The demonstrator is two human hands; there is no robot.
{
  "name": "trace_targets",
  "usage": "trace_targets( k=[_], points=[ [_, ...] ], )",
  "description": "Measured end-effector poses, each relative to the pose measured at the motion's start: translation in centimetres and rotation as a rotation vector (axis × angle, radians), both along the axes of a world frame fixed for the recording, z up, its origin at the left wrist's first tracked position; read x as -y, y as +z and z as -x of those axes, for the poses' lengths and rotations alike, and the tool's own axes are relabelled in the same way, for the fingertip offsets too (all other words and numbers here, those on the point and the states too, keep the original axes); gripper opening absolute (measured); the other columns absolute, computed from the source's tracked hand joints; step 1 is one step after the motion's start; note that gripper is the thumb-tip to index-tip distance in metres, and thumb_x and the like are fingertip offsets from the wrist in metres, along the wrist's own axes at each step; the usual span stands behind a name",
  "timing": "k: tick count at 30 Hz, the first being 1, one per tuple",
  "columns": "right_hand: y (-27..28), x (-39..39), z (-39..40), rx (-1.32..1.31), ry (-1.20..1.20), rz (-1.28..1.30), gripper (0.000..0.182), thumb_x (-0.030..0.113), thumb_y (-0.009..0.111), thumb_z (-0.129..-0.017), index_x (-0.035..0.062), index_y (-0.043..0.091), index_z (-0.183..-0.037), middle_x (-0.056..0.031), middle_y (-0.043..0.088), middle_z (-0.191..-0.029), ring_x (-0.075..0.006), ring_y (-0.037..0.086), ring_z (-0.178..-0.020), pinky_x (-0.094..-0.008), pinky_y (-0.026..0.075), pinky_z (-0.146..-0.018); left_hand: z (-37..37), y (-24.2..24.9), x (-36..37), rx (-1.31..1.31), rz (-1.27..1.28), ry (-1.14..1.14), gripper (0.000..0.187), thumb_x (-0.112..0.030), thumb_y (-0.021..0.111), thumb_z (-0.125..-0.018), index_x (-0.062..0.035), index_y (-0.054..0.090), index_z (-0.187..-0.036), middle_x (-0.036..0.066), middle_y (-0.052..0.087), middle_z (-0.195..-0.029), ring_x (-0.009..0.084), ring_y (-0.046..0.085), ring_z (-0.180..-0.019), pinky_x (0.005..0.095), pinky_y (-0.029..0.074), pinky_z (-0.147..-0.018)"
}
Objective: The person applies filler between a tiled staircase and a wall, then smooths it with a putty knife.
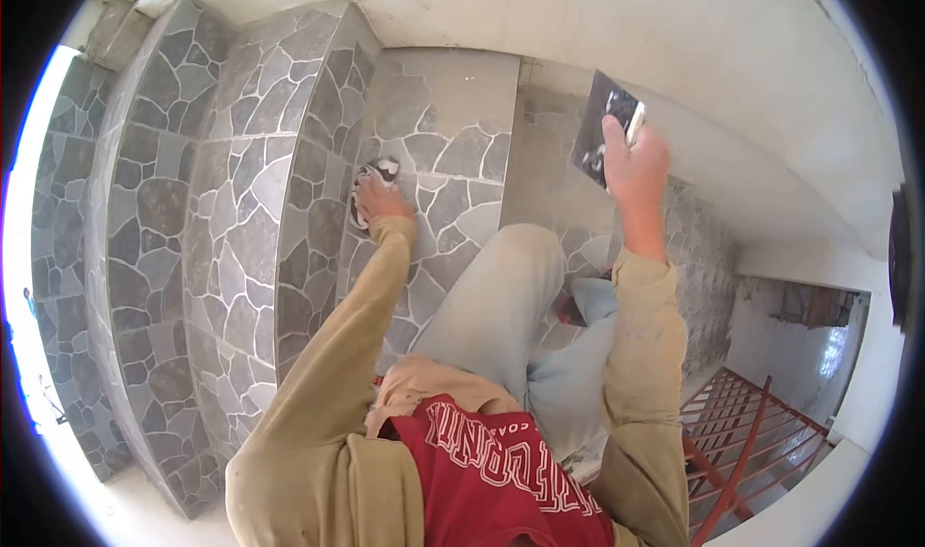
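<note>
My left hand (383,200) is closed on a crumpled, dirty white and dark rag (387,167), pressed to the stone-patterned tile of a stair tread (453,152) near the foot of the riser. Raised beside the wall, my right hand (636,161) grips the pale handle of a flat rectangular trowel (591,133). Grey smears mark its dark metal blade. A dull grey film (472,89) covers the far part of the tread by the wall and hides the tile pattern there.
Tiled steps rise to the left (231,190) and go down to the right. A cream wall (549,12) runs along their far side. At lower right stands a red metal railing (742,441). My bent knee (515,267) rests over the steps.
</note>
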State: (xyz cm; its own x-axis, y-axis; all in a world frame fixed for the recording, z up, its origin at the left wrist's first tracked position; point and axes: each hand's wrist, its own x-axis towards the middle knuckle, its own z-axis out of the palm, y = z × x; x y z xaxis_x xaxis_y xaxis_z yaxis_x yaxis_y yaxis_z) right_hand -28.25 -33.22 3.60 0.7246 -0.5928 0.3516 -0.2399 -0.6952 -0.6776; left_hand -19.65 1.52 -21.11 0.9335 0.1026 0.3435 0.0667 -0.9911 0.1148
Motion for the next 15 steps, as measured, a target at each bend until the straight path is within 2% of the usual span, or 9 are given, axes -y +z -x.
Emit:
trace_targets(
  k=[2, 4, 5, 7, 9, 10, 12, 14, 15],
  points=[
    [0.9, -0.4, -0.1, 0.033, 0.015, -0.013, 0.037, 0.03, 0.068, -0.091, -0.0044, 0.065, -0.078, -0.0249, 0.065, -0.071, -0.0452, 0.063, -0.068, -0.0496, 0.048, -0.064, -2.8, 2.3, 4.7, -0.361, 0.083, 0.012, 0.047, -0.024, 0.056, -0.097, -0.0006, 0.051, -0.137, 0.021, 0.051, -0.142, 0.0374, 0.046, -0.133, 0.0432, 0.036, -0.112],
    [1.2, -0.9, -0.3, 0.06, 0.035, -0.047, 0.037, 0.03, 0.068, -0.091, -0.0043, 0.064, -0.077, -0.0249, 0.064, -0.07, -0.0454, 0.063, -0.067, -0.0499, 0.048, -0.064, -4.0, -2.6, 11.1, -0.425, -0.21, -0.364, 0.055, -0.023, 0.048, -0.098, 0.0019, 0.042, -0.147, 0.023, 0.039, -0.155, 0.038, 0.037, -0.144, 0.0471, 0.027, -0.12],
    [1.1, -0.9, -0.5, 0.04, 0.011, -0.031, 0.035, 0.03, 0.067, -0.091, -0.0037, 0.065, -0.08, -0.0237, 0.065, -0.071, -0.0439, 0.064, -0.068, -0.0489, 0.049, -0.065, -2.3, -4.8, 14.7, -0.132, -0.303, -0.58, 0.052, -0.022, 0.044, -0.099, 0.0014, 0.044, -0.146, 0.023, 0.041, -0.154, 0.0374, 0.038, -0.144, 0.0478, 0.028, -0.12],
    [0.9, -0.5, -1.4, 0.05, -0.012, -0.002, 0.033, 0.029, 0.067, -0.091, -0.0031, 0.066, -0.083, -0.0225, 0.066, -0.072, -0.0423, 0.065, -0.069, -0.048, 0.049, -0.066, 0.2, 1.3, 20.7, -0.652, 0.701, -0.912, 0.049, -0.021, 0.049, -0.1, -0.0014, 0.047, -0.145, 0.023, 0.053, -0.144, 0.0344, 0.051, -0.135, 0.0454, 0.039, -0.113],
    [-0.1, 0.1, -1.8, 0.145, -0.095, -0.13, 0.032, 0.031, 0.066, -0.092, -0.0012, 0.068, -0.092, -0.0188, 0.069, -0.078, -0.0363, 0.069, -0.074, -0.0447, 0.051, -0.07, 3.1, 5.3, 23.8, -0.579, 1.047, -0.924, 0.044, -0.022, 0.051, -0.101, -0.0044, 0.051, -0.141, 0.021, 0.062, -0.132, 0.0357, 0.059, -0.124, 0.042, 0.046, -0.105],
    [-0.2, 0.6, -2.0, 0.151, -0.08, -0.125, 0.032, 0.031, 0.066, -0.092, -0.0012, 0.068, -0.092, -0.0188, 0.069, -0.078, -0.0363, 0.069, -0.074, -0.0447, 0.051, -0.07, 2.7, 5.8, 23.5, -0.563, 1.052, -0.917, 0.044, -0.022, 0.051, -0.101, -0.0044, 0.051, -0.141, 0.021, 0.062, -0.132, 0.0357, 0.059, -0.124, 0.042, 0.046, -0.105],
    [-0.6, 1.3, -1.8, 0.245, -0.218, -0.137, 0.035, 0.034, 0.065, -0.094, 0.0004, 0.068, -0.1, -0.0165, 0.071, -0.086, -0.0315, 0.07, -0.08, -0.042, 0.051, -0.073, 2.4, 6.2, 21.5, -0.113, 1.027, -0.839, 0.038, -0.023, 0.052, -0.101, -0.0095, 0.052, -0.137, 0.024, 0.063, -0.125, 0.0408, 0.061, -0.116, 0.0473, 0.049, -0.097],
    [-0.3, 2.2, -1.3, 0.204, -0.228, -0.236, 0.039, 0.039, 0.063, -0.095, 0.0003, 0.068, -0.098, -0.0142, 0.072, -0.089, -0.0263, 0.07, -0.083, -0.0384, 0.051, -0.075, -0.7, 10.0, 15.1, -0.216, 0.969, -0.683, 0.036, -0.026, 0.051, -0.102, -0.0101, 0.054, -0.135, 0.026, 0.063, -0.122, 0.0406, 0.062, -0.115, 0.0483, 0.05, -0.091],
    [-1.1, 3.1, -1.2, 0.18, -0.22, -0.436, 0.04, 0.04, 0.062, -0.096, 0.0005, 0.067, -0.096, -0.0116, 0.071, -0.086, -0.023, 0.07, -0.083, -0.0374, 0.052, -0.073, -2.6, 13.4, 11.5, -0.258, 0.93, -0.548, 0.036, -0.029, 0.051, -0.103, -0.0085, 0.055, -0.132, 0.024, 0.064, -0.117, 0.0408, 0.064, -0.109, 0.0486, 0.051, -0.087]
  ],
)
